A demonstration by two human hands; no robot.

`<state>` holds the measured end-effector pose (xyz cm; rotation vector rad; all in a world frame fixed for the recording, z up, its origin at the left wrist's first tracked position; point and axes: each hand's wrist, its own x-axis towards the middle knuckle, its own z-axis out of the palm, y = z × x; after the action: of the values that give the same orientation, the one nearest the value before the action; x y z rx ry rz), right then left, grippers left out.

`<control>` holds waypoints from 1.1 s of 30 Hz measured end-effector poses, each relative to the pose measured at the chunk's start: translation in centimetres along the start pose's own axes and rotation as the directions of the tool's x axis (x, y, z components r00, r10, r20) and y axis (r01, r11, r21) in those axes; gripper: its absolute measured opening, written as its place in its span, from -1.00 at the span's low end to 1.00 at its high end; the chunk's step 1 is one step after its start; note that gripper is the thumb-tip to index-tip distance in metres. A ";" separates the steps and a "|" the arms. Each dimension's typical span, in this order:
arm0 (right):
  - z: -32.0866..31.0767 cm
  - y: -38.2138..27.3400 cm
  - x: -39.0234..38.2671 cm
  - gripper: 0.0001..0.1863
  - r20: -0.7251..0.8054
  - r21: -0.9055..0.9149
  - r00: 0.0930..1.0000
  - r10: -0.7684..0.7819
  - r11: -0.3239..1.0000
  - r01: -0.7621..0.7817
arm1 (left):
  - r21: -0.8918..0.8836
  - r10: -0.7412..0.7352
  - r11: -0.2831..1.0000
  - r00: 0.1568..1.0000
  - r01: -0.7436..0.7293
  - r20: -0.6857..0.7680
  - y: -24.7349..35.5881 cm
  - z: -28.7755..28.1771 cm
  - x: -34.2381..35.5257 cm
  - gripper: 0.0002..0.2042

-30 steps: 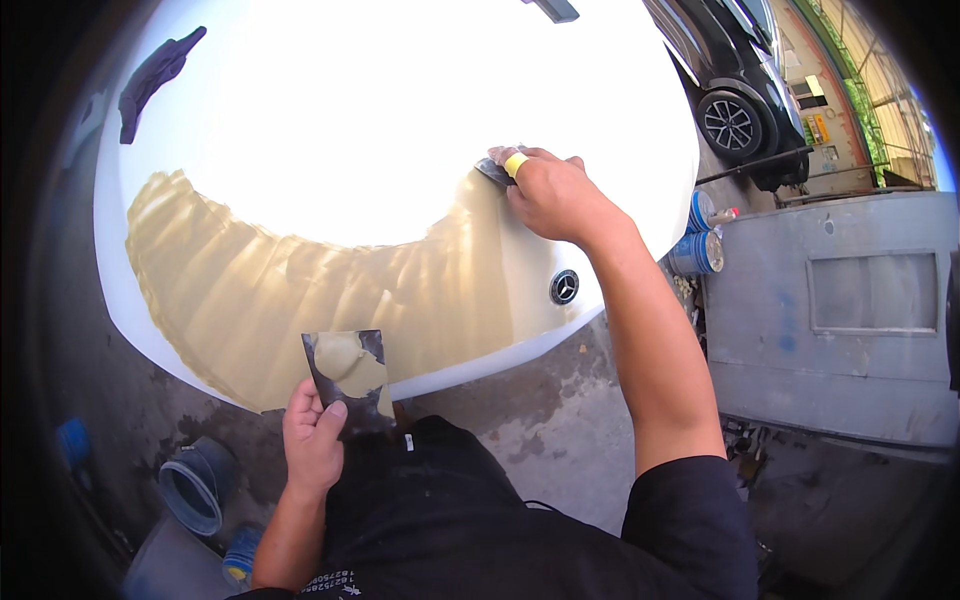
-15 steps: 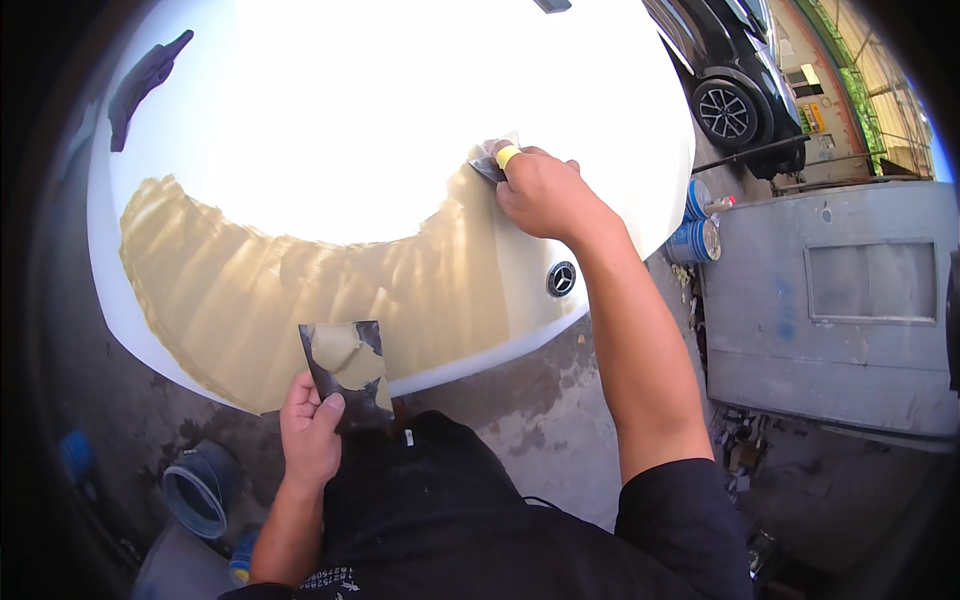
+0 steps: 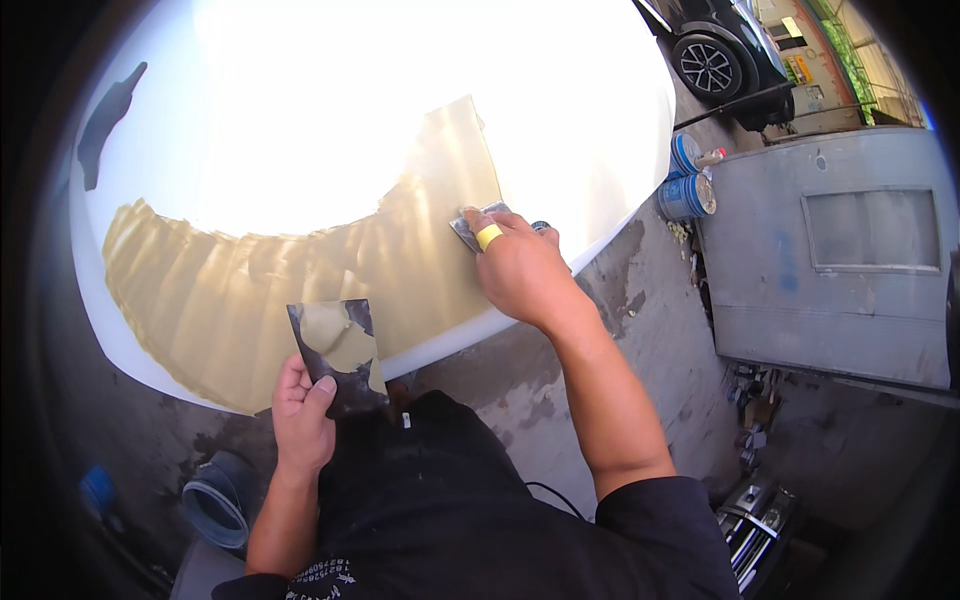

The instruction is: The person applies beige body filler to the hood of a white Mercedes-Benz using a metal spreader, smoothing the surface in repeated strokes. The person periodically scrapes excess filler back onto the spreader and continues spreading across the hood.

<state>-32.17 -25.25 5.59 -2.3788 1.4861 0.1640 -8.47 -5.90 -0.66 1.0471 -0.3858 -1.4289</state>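
R hand (image 3: 520, 270) closed on a spreader (image 3: 478, 224), blade pressed flat to the white panel (image 3: 600, 130) at the filler's (image 3: 330, 270) right end. L hand (image 3: 303, 420) grips a dark board (image 3: 338, 355) w/ a tan dab of filler on it, held just off the panel's near edge. Filler band covers the near edge from left round to mid-right; upper panel is bare, glare hides detail. Looks approx. half coated, far area left. Blue cans (image 3: 686, 195) on floor nearby.

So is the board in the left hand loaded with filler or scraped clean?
Loaded. The dark board in the left hand carries a tan blob of filler on its upper face, the same colour as the coat spread over the white panel.
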 end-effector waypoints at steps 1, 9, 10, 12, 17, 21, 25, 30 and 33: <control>0.8 0.4 -0.6 -0.44 -0.029 -0.012 0.999 -0.024 1.000 0.024 | 0.003 -0.001 1.000 1.000 0.001 0.003 0.2 0.2 0.1 -0.68; 5.0 1.1 -5.9 -0.46 -0.153 0.037 0.988 -0.020 0.999 0.025 | -0.005 -0.047 0.999 0.998 0.047 0.037 0.6 1.0 0.6 -0.67; 5.7 1.2 -6.4 -0.45 -0.163 0.037 0.986 -0.021 0.999 0.027 | -0.005 -0.051 0.999 0.998 0.051 0.039 0.5 1.1 0.7 -0.66; 6.8 1.5 -7.5 -0.43 -0.182 0.036 0.983 -0.023 0.999 0.031 | -0.009 -0.064 0.998 0.997 0.065 0.042 0.5 1.3 0.8 -0.66; 8.9 1.7 -9.8 -0.35 -0.232 0.068 0.972 -0.026 0.997 0.043 | -0.008 -0.092 0.996 0.994 0.092 0.055 0.8 2.4 1.0 -0.65; 10.3 1.7 -11.4 -0.41 -0.321 0.065 0.946 -0.038 0.996 0.062 | -0.018 -0.110 0.994 0.991 0.112 0.073 0.8 2.9 1.2 -0.65; 11.9 1.9 -13.0 -0.41 -0.300 0.116 0.954 -0.016 0.992 0.053 | -0.024 -0.133 0.990 0.988 0.136 0.075 0.9 3.7 1.3 -0.65; 8.8 -0.9 -15.2 -0.33 -0.463 0.467 0.886 -0.005 0.849 0.248 | -0.105 -0.187 0.975 0.977 0.197 0.101 0.9 4.4 1.1 -0.62; 5.8 -3.5 -14.6 -0.30 -0.528 0.708 0.842 -0.114 0.489 0.510 | -0.235 -0.235 0.938 0.965 0.256 0.113 0.3 6.0 1.0 -0.66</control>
<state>-35.18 -9.47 4.87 -1.8207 0.8545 -1.0071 -12.69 -8.94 2.43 0.8539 -0.1316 -1.7002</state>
